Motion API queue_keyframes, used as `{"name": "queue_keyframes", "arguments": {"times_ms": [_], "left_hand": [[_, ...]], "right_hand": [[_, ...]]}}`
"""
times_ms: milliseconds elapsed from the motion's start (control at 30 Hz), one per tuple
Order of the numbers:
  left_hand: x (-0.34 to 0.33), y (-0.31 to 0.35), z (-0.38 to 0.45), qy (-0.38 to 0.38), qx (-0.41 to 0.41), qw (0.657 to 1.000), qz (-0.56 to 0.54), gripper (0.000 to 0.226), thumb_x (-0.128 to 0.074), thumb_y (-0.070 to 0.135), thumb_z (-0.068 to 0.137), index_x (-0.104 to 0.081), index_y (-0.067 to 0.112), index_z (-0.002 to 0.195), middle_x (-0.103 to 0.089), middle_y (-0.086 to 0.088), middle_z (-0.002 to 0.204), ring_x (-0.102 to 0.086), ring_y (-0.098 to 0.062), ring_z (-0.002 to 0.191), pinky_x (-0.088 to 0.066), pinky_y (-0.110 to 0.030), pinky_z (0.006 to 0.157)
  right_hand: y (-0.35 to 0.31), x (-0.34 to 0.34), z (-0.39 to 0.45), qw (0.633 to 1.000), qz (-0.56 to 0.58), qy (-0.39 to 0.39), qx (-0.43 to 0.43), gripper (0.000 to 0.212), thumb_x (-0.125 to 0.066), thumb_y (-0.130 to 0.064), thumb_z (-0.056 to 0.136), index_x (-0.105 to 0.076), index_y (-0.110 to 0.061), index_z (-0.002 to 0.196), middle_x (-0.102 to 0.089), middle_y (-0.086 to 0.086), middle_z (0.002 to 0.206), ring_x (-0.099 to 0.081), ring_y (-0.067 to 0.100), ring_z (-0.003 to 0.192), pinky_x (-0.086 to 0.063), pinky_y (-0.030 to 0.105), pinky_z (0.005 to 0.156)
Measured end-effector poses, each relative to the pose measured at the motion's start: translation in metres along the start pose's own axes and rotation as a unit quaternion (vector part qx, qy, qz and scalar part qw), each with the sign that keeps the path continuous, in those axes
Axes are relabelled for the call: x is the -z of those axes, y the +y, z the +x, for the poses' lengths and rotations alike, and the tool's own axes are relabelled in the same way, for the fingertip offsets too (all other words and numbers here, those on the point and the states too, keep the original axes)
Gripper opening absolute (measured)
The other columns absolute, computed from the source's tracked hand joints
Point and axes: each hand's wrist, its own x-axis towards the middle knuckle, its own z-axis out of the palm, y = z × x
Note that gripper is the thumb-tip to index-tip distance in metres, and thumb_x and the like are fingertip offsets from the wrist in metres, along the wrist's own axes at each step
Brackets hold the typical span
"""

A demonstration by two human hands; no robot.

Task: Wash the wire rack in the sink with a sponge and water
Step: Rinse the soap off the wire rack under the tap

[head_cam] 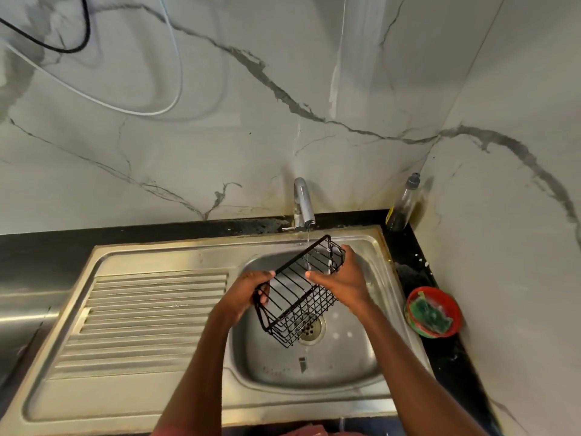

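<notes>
A black wire rack (295, 297) hangs tilted over the steel sink basin (345, 357), its far end raised under the tap (303, 202). A thin stream of water (308, 243) falls from the tap onto that end. My left hand (248, 294) grips the rack's near left end, fingers curled round the wires. My right hand (342, 278) holds the far right side, thumb across the front wires and fingers behind. A green sponge (432, 314) lies in a red bowl (452, 306) on the black counter to the right of the sink.
A ribbed steel draining board (141, 322) lies left of the basin. A dish soap bottle (404, 204) stands in the back right corner against the marble wall. The drain (312, 330) sits below the rack. Cables hang on the wall at the upper left.
</notes>
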Motion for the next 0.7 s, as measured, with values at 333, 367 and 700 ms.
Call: {"name": "queue_keyframes", "arguments": {"times_ms": [333,367,700], "left_hand": [[-0.042,0.020,0.012,-0.035,-0.032,0.993,0.107,0.037,-0.052,0.039,0.107,-0.068,0.007,0.096,-0.075,-0.012,0.080,-0.073,-0.022,0.066,-0.062,-0.034,0.065],[-0.046,0.021,0.014,-0.032,-0.032,0.995,0.086,0.035,-0.052,0.037,0.107,-0.068,0.007,0.098,-0.076,-0.013,0.080,-0.073,-0.023,0.065,-0.062,-0.034,0.062],[-0.056,0.010,0.008,0.106,0.000,0.994,0.010,0.038,-0.053,0.037,0.108,-0.070,0.009,0.090,-0.071,-0.013,0.070,-0.068,-0.025,0.055,-0.043,-0.026,0.041]], "right_hand": [[-0.007,0.009,-0.016,0.991,-0.103,0.000,0.083,0.134,-0.092,-0.063,0.048,-0.017,-0.038,0.156,-0.037,0.008,0.151,-0.042,0.026,0.138,-0.045,0.041,0.109],[-0.008,0.006,-0.020,0.991,-0.104,-0.016,0.081,0.135,-0.091,-0.064,0.046,-0.017,-0.038,0.155,-0.040,0.006,0.147,-0.043,0.024,0.136,-0.047,0.042,0.108],[0.001,-0.012,-0.026,0.984,-0.037,-0.131,0.111,0.130,-0.098,-0.049,0.046,-0.012,-0.067,0.142,-0.035,-0.007,0.150,-0.042,0.014,0.137,-0.043,0.045,0.113]]}}
